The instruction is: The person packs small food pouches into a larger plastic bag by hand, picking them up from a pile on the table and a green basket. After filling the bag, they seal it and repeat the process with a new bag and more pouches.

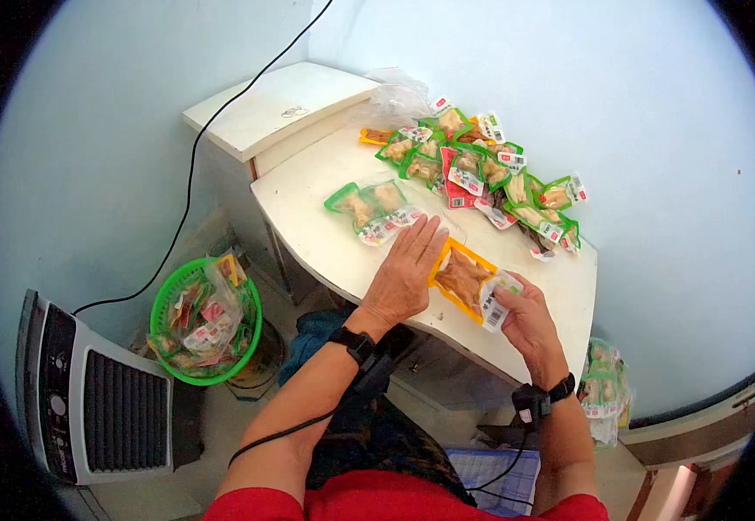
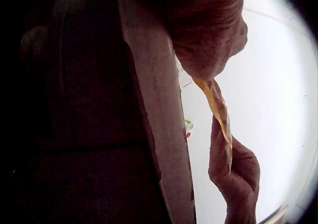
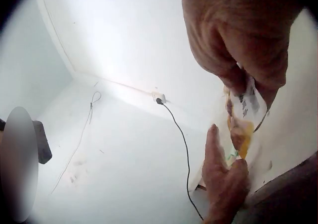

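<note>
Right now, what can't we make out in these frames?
- Head: fine print on the flat yellow-edged plastic pouch, too small.
- Head: lower contents of the round green plastic basket, hidden by multicoloured plastic packets.
- Left wrist: bare left hand, cut by top edge.
- Right wrist: bare right hand, cut by top edge.

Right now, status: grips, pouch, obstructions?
Right grip pinching orange-edged pouch by its white end. Left grip touching the opposite end. Pouch pile on table beyond; nothing visibly blocking.
</note>
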`<state>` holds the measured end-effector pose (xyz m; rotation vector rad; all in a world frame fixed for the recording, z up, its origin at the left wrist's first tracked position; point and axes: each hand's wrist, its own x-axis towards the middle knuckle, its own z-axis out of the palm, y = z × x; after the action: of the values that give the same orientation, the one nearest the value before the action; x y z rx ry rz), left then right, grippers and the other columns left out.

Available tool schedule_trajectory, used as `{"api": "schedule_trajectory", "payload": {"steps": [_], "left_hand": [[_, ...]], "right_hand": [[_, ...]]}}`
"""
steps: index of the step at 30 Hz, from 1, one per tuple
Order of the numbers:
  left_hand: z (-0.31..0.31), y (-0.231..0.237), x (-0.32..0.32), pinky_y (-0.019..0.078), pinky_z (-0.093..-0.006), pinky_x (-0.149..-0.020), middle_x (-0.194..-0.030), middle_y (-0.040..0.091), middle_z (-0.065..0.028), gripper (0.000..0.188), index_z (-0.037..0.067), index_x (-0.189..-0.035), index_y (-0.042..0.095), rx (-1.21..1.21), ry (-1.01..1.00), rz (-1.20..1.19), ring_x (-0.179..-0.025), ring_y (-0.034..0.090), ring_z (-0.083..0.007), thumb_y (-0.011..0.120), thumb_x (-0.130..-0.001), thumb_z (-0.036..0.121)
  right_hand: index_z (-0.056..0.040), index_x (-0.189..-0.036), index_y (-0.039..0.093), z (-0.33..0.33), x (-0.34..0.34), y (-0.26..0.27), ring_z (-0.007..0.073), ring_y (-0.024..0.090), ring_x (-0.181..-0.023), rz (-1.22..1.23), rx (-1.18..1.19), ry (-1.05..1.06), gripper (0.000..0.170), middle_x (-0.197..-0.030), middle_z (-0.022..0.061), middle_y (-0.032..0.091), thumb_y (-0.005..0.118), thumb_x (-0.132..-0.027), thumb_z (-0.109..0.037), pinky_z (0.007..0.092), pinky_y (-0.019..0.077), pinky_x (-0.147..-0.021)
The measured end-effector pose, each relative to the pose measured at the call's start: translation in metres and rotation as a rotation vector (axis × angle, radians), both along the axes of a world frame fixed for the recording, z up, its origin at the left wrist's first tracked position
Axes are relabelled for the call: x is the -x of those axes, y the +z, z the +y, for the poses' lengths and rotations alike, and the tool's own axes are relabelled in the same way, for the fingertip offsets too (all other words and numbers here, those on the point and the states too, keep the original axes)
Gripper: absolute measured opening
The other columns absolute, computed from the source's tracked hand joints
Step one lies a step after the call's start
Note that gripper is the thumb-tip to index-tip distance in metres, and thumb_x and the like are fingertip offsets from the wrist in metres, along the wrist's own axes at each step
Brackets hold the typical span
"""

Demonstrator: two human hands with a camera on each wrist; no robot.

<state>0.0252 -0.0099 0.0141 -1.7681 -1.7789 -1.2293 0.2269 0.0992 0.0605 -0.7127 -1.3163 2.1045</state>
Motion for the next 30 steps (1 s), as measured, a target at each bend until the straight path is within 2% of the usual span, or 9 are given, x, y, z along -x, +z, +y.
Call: {"api": "schedule_trajectory", "payload": {"steps": [8,11,18,21,23,27,30], "left_hand": [[-0.001,0.002,0.0,0.0271,-0.0484,-0.116,-0.146,0.04,-0.0242,0.064,-0.004,-0.138,0.042,-0.01,-0.01,-0.004,-0.139,0.035,-0.0403,0.05,-0.075,-0.003],[0.0,0.001,-0.001,0.0271,-0.0487,-0.116,-0.145,0.041,-0.024,0.063,-0.004,-0.138,0.042,-0.022,-0.009,-0.017,-0.139,0.035,-0.0403,0.051,-0.076,-0.003],[-0.001,0.002,-0.001,0.025,-0.0483,-0.117,-0.147,0.038,-0.0241,0.063,-0.005,-0.138,0.041,0.002,0.015,0.044,-0.14,0.033,-0.0402,0.05,-0.075,-0.002],[-0.002,0.006,-0.001,0.0245,-0.0484,-0.117,-0.147,0.038,-0.0244,0.063,-0.005,-0.137,0.041,-0.003,-0.021,0.001,-0.14,0.032,-0.0408,0.05,-0.075,-0.003],[0.0,0.004,-0.001,0.0245,-0.0498,-0.117,-0.148,0.038,-0.0238,0.065,-0.004,-0.138,0.042,-0.039,-0.043,-0.025,-0.14,0.033,-0.0408,0.05,-0.073,-0.005],[0.001,0.002,0.0,0.0258,-0.0505,-0.116,-0.147,0.039,-0.0239,0.065,-0.003,-0.137,0.043,-0.058,-0.031,-0.027,-0.139,0.034,-0.041,0.05,-0.072,-0.006],[0.0,0.001,0.001,0.0262,-0.0491,-0.116,-0.147,0.039,-0.024,0.063,-0.003,-0.138,0.043,-0.026,-0.033,-0.022,-0.139,0.034,-0.0402,0.05,-0.075,-0.004]], "right_hand": [[0.0019,-0.12,0.055,0.015,0.02,-0.008,0.0227,0.069,-0.096,0.084,0.074,-0.015,0.029,-0.112,0.0128,0.066,0.06,-0.091,0.002,0.0373,0.0574,-0.089],[0.0026,-0.123,0.052,0.013,0.032,-0.014,0.0235,0.068,-0.098,0.116,0.141,0.044,0.03,-0.114,0.014,0.065,0.057,-0.093,0.001,0.0396,0.058,-0.088],[-0.0009,-0.129,0.048,0.001,0.079,-0.022,0.025,0.061,-0.113,0.215,0.291,0.129,0.031,-0.124,0.0118,0.059,0.047,-0.098,-0.002,0.0429,0.0507,-0.1],[-0.002,-0.13,0.048,-0.004,0.096,-0.022,0.0234,0.059,-0.116,0.262,0.314,0.12,0.031,-0.126,0.0113,0.059,0.047,-0.1,-0.005,0.0411,0.0495,-0.101],[-0.0027,-0.13,0.049,0.005,0.111,-0.038,0.0227,0.058,-0.116,0.335,0.35,0.168,0.031,-0.126,0.0116,0.058,0.047,-0.1,-0.005,0.039,0.0491,-0.101],[-0.0016,-0.128,0.05,0.006,0.131,-0.037,0.0228,0.059,-0.113,0.441,0.417,0.305,0.029,-0.124,0.0111,0.058,0.046,-0.099,-0.003,0.0369,0.0489,-0.101],[-0.0029,-0.125,0.052,0.02,0.144,-0.061,0.022,0.058,-0.114,0.568,0.398,0.412,0.026,-0.123,0.0107,0.058,0.043,-0.102,-0.009,0.0358,0.049,-0.1]]}}
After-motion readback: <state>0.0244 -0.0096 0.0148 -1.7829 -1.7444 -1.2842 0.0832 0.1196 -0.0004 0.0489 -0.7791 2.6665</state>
